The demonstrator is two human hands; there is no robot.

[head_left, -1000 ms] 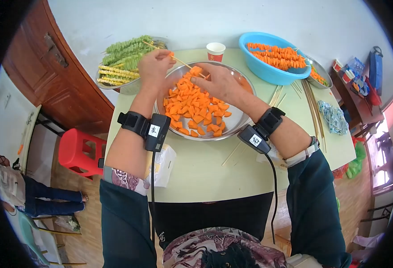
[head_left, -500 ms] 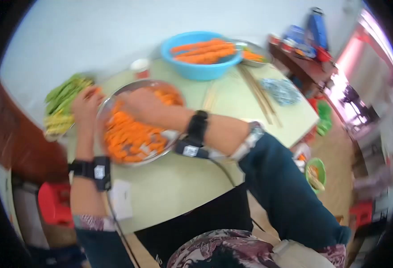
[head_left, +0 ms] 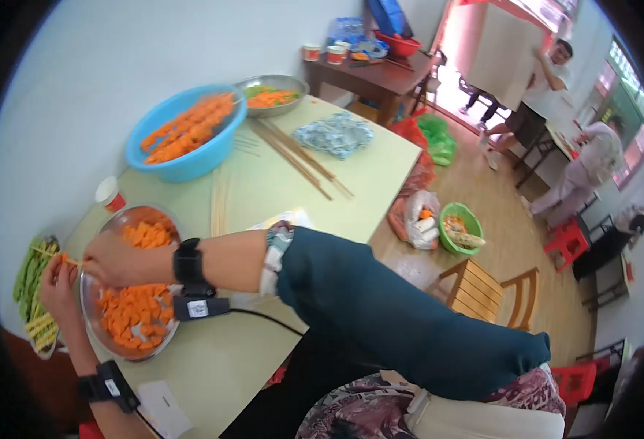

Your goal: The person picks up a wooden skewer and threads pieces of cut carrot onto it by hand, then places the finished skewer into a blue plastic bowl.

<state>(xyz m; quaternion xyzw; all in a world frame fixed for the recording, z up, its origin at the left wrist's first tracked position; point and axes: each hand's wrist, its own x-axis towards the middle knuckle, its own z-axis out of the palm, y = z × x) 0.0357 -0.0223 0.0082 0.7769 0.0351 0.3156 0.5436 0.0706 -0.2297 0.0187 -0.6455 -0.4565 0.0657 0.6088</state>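
Table [head_left: 263, 201]: skewer [head_left: 73, 262] (thin) in left hand [head_left: 60, 291].

Pale green table [head_left: 263, 192] against the wall [head_left: 80, 95]. On it I count a wide steel bowl [head_left: 133, 355], a paper cup [head_left: 110, 194] just beside, a blue basin [head_left: 190, 165] farther along, a smaller steel dish [head_left: 276, 112] next to that. Lying loose: pale skewers [head_left: 220, 201], longer brown sticks [head_left: 292, 157], crumpled blue-and-white wrapping [head_left: 334, 135]. White packet [head_left: 162, 408] near the wearer's edge.

Dark table [head_left: 366, 72] beyond: more cups [head_left: 334, 55], bottles [head_left: 349, 29], red basin [head_left: 397, 46].

Wood-look floor [head_left: 508, 227]: red bags [head_left: 411, 201] and green bag [head_left: 436, 139] by the table's end; white bag [head_left: 420, 221] just beside a green tub [head_left: 466, 247]; slatted wooden chair [head_left: 475, 293] near; red stool [head_left: 568, 245] farther off.
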